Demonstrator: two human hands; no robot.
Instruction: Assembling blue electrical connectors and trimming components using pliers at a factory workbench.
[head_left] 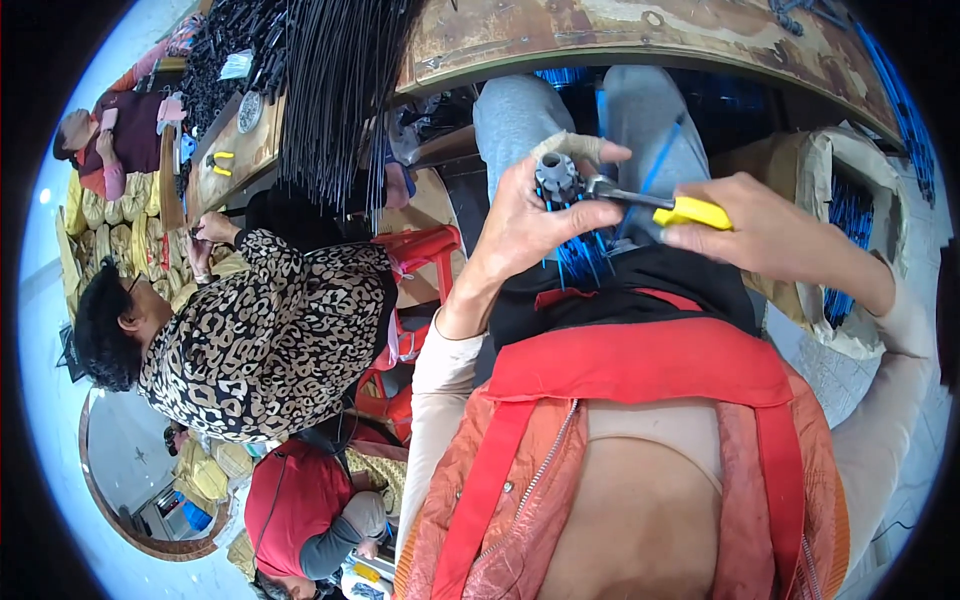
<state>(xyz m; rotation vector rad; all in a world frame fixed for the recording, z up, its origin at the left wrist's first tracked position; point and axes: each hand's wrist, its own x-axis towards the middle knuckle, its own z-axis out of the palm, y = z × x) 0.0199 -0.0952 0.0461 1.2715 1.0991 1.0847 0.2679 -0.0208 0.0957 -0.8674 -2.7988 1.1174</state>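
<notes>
Over my lap, my left hand (522,215) is closed round a grey notched hub (556,174) with a hole in its top. Thin blue and black ribs (582,258) hang from the hub below my palm, like those of an umbrella frame. A beige wrap covers part of one finger of this hand. From the right, my right hand (750,222) grips a pair of pliers (696,212) by its yellow handles. The metal jaws reach the hub's right side beside my left thumb; what lies between them is too small to make out.
A worn wooden table (560,32) runs ahead of my knees. Long black rods (335,90) overhang its left part. At right stands a paper-lined box (868,146) of blue ribs. A co-worker in a leopard-print top (270,340) sits left, by a red stool (425,245).
</notes>
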